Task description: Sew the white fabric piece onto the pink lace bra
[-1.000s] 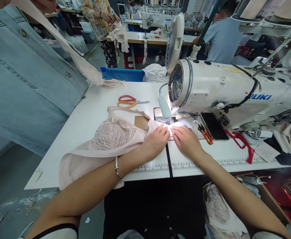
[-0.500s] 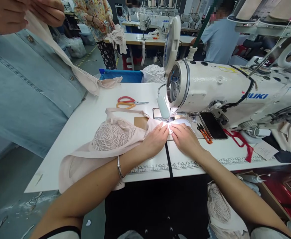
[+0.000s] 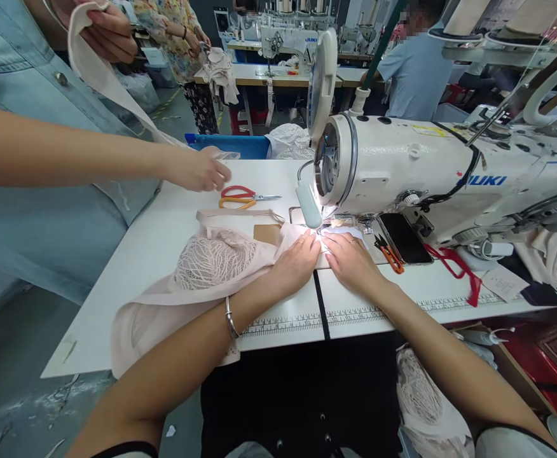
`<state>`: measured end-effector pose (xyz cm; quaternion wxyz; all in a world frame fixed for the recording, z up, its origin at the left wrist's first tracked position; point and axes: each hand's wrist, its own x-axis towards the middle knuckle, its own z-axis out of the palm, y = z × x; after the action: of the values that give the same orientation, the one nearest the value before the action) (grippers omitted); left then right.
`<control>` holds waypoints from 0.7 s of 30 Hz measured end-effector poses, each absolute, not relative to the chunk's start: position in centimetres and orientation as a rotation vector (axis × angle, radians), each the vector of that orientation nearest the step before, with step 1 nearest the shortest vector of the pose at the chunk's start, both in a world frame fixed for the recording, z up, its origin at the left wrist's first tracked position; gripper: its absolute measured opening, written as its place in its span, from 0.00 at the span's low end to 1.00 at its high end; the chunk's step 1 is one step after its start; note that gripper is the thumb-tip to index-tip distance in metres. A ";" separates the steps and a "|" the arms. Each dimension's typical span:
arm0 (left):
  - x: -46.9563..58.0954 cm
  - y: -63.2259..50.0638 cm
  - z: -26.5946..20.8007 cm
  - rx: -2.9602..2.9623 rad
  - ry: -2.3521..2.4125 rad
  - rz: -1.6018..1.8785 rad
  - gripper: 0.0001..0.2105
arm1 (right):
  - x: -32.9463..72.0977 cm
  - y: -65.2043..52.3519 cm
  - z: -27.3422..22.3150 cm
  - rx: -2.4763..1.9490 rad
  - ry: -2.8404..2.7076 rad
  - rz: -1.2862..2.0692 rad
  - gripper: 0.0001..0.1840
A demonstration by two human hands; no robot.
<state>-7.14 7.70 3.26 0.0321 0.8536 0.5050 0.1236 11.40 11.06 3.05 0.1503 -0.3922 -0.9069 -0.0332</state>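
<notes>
A pale pink lace bra (image 3: 216, 257) lies on the sewing machine table, its right part running under the needle area of the white sewing machine (image 3: 378, 152). My left hand (image 3: 300, 254) rests flat on the bra's edge just left of the needle, fingers stretched forward. Against the right side of the same spot, my right hand (image 3: 350, 257) lies with its fingers extended on the light fabric. The fingertips of both hands nearly meet below the presser foot. The stitching point itself is partly hidden by the lamp (image 3: 309, 205) and my fingers.
Red-and-orange scissors (image 3: 238, 197) lie behind the bra. Orange snips (image 3: 391, 256), a phone (image 3: 405, 238) and a red ribbon (image 3: 460, 270) are to the right. A co-worker's hand (image 3: 197, 170) is above the table at left, near the scissors. A blue bin (image 3: 231, 146) stands behind.
The co-worker at left has lowered one arm over the table, reaching toward the scissors; the other hand still holds a pale strap-like strip. My hands stay at nearly the same place.
</notes>
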 end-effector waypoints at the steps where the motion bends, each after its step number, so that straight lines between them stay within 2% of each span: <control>1: -7.2 7.7 3.2 2.628 1.550 0.388 0.17 | 11.4 11.1 3.0 -1.125 -2.602 -0.083 0.24; 21: -7.5 7.8 2.7 2.646 1.531 0.437 0.21 | 11.7 11.3 2.7 -1.094 -2.583 -0.014 0.23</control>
<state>-7.52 7.79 2.69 0.0267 0.8564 0.4957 0.1416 11.67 11.28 2.75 0.1673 -0.3844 -0.9079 -0.0050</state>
